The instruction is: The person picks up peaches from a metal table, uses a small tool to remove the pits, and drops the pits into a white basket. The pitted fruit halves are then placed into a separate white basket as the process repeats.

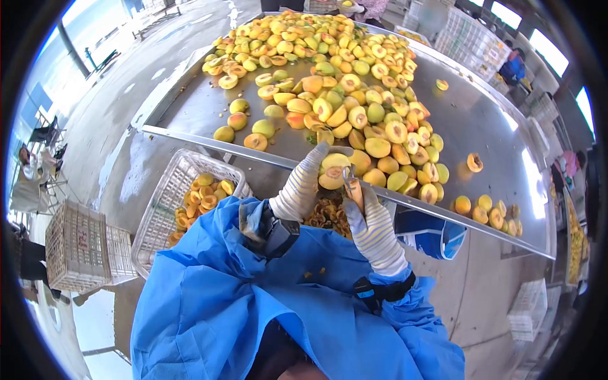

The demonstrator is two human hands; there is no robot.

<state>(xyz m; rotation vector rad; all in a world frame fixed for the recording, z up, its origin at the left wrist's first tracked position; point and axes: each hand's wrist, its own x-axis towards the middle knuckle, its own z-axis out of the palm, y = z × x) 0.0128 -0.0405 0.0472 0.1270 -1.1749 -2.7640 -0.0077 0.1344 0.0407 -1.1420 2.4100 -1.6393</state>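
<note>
My left hand (300,187), in a striped knit glove, is closed around a halved yellow peach (332,172) with its cut face toward me. In my right hand (378,242), gloved alike, is a pitting tool (356,195) with a wooden handle and a metal tip. That tip is right at the cut face of the peach half. Both hands are at the near edge of a metal table (240,151), where a large heap of halved peaches (373,114) lies. Below my hands is a pile of brownish pits and scraps (330,214), partly hidden by my gloves.
A white plastic basket (151,215) at my left holds peach halves (201,197). Stacked crates (77,247) stand farther left. Under the table's edge, right of my hand, is a blue-and-white container (437,235). Other people (514,66) are around the far side and right.
</note>
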